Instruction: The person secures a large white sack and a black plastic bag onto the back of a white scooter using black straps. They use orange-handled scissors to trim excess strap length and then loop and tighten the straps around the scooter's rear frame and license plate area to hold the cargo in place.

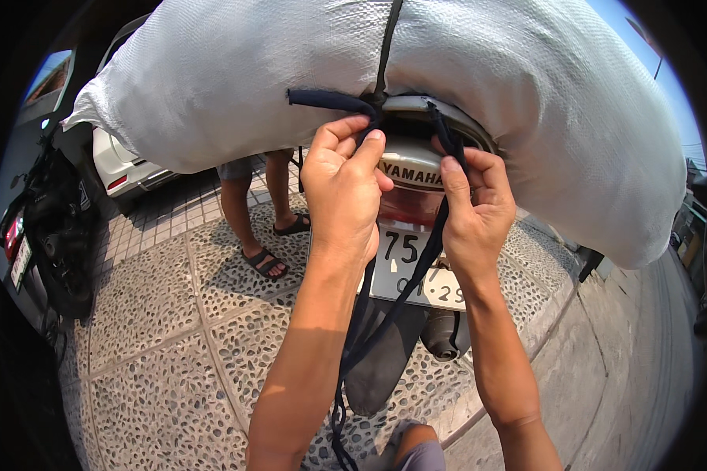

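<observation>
While strap ends [322, 99] poke above, left grip [342, 180] pinches one; right grip [475, 196] pinches other

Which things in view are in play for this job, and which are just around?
In play:
strap, pinched in left hand and right hand
sack
near motorbike

Just around:
white car
far-left motorbike
bystander's legs

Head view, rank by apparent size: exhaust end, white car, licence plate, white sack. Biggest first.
1. White sack
2. White car, visible part only
3. Licence plate, partly covered
4. Exhaust end
</observation>
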`<state>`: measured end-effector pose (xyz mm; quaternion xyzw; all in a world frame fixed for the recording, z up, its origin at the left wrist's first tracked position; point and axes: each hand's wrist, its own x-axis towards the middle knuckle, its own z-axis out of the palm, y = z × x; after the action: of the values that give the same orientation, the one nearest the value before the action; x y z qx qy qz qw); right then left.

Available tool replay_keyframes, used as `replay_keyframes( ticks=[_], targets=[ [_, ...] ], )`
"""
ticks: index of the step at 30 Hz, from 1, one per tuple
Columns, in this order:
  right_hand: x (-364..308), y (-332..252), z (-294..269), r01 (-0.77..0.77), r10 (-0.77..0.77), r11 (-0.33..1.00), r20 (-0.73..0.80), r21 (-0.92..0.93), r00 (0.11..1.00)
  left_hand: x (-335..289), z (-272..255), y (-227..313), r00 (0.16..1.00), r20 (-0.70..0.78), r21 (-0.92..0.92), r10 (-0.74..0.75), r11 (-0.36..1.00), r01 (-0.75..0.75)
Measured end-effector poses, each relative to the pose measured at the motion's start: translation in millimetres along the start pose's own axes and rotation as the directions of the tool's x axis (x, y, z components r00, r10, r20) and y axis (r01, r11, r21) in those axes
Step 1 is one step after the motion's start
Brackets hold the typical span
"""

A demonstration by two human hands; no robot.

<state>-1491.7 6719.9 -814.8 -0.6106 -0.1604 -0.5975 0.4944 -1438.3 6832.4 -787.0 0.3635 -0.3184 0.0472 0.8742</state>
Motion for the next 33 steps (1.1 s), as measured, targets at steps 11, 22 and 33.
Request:
replay_keyframes(
  ticks=[11,22,33],
  targets=[
    [6,8,-33,-0.101,0.168,0.936,-0.177,0.338,0.970,7,-1,-17,0.956,0.134,0.255,0.261,0.923,-0.288],
    [-9,-27,-47,-0.148,0.143,0.989,-0.331,0.009,0.933,-24,-30,14,0.959,-0.233,0.121,0.164,0.983,-0.139],
    [-33,-36,-75,-0.054,-0.052,0.968,-0.406,-0.246,0.912,-38,-43,32,0.972,-0.147,0.284,0.184,0.949,-0.136]
  ],
)
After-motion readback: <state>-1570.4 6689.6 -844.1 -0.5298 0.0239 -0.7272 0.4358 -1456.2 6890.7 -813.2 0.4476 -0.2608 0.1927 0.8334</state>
